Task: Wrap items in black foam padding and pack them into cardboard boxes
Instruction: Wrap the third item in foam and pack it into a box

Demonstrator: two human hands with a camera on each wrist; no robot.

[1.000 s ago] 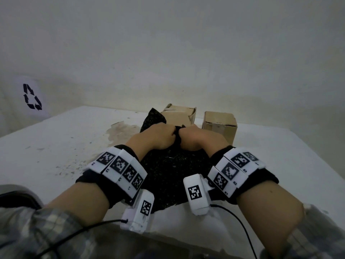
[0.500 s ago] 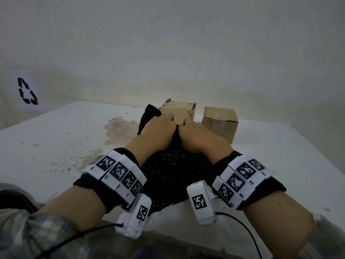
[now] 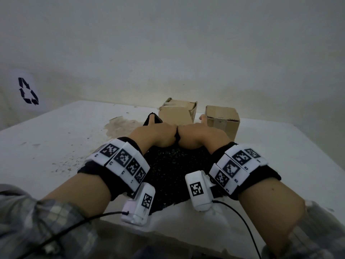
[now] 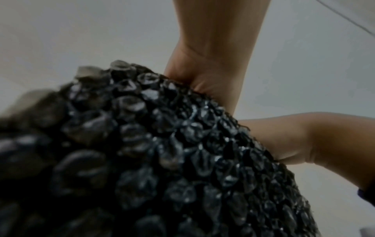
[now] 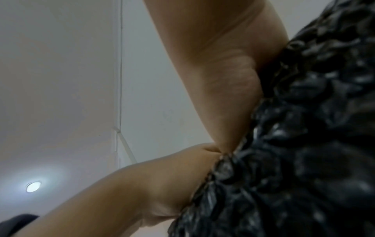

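We press both hands, left hand (image 3: 155, 134) and right hand (image 3: 197, 135), onto the black padding (image 3: 173, 172) near the table's (image 3: 56, 139) front edge, likely to keep the wrap tight; whether either grip closes we cannot tell; two cardboard boxes (image 3: 221, 120) wait just beyond.

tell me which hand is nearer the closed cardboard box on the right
Right. The right hand lies just in front of the closed box, its thumb beside it; the left hand sits further left, on the black padding.

Hands side by side on the padding, boxes beyond

The black bubbled foam padding sheet (image 3: 173, 165) lies under both hands; beyond the left hand (image 3: 156, 135) stands the open brown cardboard box (image 3: 177, 114), beyond the right hand (image 3: 197, 135) the closed brown cardboard box (image 3: 222, 120).
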